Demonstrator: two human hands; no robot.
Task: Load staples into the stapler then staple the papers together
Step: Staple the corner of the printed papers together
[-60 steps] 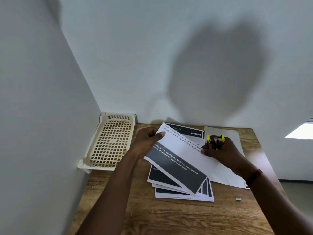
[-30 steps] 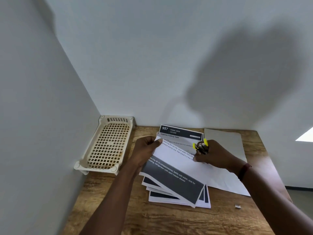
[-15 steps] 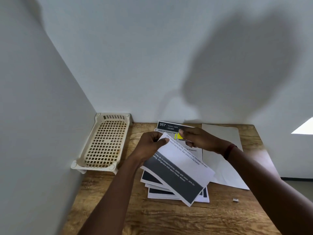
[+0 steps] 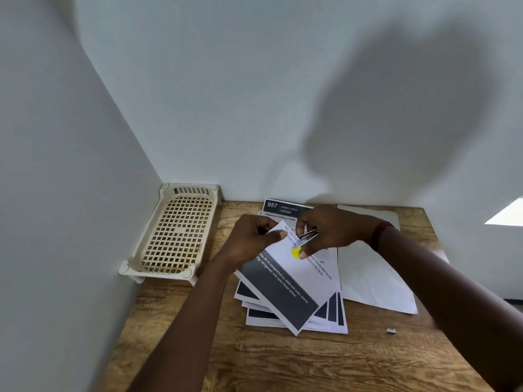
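My left hand (image 4: 252, 240) pinches the upper left corner of a tilted printed sheet (image 4: 285, 284) with a dark band, lifted over a fanned stack of papers (image 4: 325, 315) on the wooden table (image 4: 283, 363). My right hand (image 4: 331, 230) grips a small stapler (image 4: 304, 240) with a yellow end and metal body, held at the top corner of that sheet, close to my left thumb. Whether the stapler's jaws are around the paper's edge I cannot tell.
A cream plastic lattice tray (image 4: 175, 233) sits in the back left corner against the walls. Blank white sheets (image 4: 373, 275) lie at the right. A small strip of staples (image 4: 391, 331) rests on the wood at the right. Walls close the left and back.
My right hand has carried the stapler left from the blank sheets to the sheet's top corner near my left hand. The left hand has kept its hold on the sheet.
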